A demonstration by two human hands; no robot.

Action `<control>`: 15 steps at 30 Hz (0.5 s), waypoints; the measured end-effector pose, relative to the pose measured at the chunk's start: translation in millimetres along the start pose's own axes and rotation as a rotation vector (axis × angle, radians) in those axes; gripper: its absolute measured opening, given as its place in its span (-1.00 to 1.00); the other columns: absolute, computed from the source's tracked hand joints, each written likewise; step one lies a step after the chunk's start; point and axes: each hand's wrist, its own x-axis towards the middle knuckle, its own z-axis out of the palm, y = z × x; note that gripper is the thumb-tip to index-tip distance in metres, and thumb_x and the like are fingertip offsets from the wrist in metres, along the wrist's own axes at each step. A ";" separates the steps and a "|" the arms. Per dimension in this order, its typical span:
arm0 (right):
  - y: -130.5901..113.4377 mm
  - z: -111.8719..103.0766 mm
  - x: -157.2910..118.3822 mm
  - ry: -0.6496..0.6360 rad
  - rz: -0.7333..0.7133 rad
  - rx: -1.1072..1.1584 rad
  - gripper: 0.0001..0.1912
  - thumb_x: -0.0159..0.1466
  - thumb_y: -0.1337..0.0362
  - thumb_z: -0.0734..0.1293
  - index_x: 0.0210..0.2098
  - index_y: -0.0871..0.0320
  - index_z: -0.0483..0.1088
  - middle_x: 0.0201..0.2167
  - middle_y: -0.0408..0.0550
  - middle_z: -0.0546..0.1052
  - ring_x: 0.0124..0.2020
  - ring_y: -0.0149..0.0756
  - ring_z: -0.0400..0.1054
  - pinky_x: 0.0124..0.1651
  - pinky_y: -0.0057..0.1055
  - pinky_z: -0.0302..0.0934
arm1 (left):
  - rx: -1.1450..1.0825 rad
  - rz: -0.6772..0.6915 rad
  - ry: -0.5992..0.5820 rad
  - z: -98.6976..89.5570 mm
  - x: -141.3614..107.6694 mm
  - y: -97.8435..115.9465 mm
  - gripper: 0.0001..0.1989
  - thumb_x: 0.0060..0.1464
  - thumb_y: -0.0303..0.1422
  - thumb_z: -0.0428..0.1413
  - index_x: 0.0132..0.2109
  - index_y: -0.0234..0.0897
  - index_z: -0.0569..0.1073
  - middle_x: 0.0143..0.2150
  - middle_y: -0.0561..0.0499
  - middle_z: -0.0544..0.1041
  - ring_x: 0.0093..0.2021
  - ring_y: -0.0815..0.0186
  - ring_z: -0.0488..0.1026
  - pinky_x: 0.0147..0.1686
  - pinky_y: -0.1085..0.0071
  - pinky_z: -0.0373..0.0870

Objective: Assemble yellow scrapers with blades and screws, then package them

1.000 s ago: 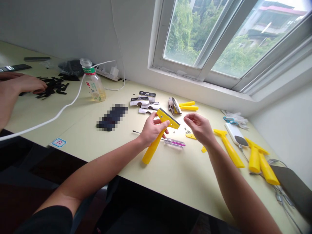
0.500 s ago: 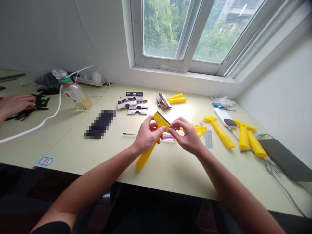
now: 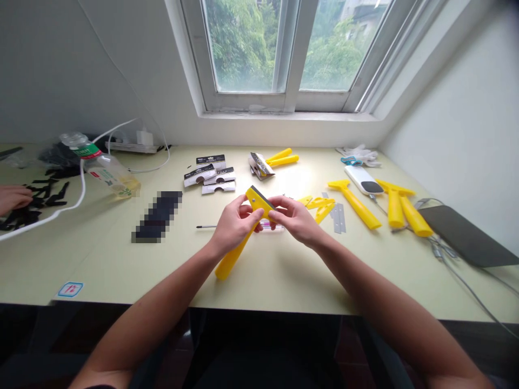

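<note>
A yellow scraper (image 3: 234,258) with a dark strip along its head is held tilted above the table, its handle pointing down to the left. My left hand (image 3: 234,226) is closed around the neck of it. My right hand (image 3: 295,217) pinches the right end of the head between thumb and fingers. Below the hands lies a screwdriver (image 3: 206,227), partly hidden by them. Just right of my right hand are flat yellow pieces (image 3: 323,208) and grey metal blades (image 3: 339,218).
Card packages (image 3: 211,160) lie behind the hands. More yellow scrapers (image 3: 359,206) and a white device (image 3: 362,180) are on the right. At left stand a tilted bottle (image 3: 107,172) and black pieces (image 3: 24,213), with another person's hand (image 3: 14,199) on them.
My right hand's fingers have straightened and now lie closer along the scraper's head. The view has shifted. The other person's hand shows less at the left edge.
</note>
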 end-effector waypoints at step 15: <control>11.8 -0.2 6.8 0.122 0.151 0.338 -0.68 0.19 0.26 0.38 -0.05 0.16 0.50 -0.15 -0.01 0.59 -0.27 -0.27 0.52 -0.02 -0.17 0.42 | 1.070 0.368 0.003 -4.0 -6.4 -13.4 -0.52 0.26 -0.52 -0.10 0.20 0.01 0.41 0.15 -0.14 0.32 -0.27 0.28 0.45 -0.33 0.32 0.45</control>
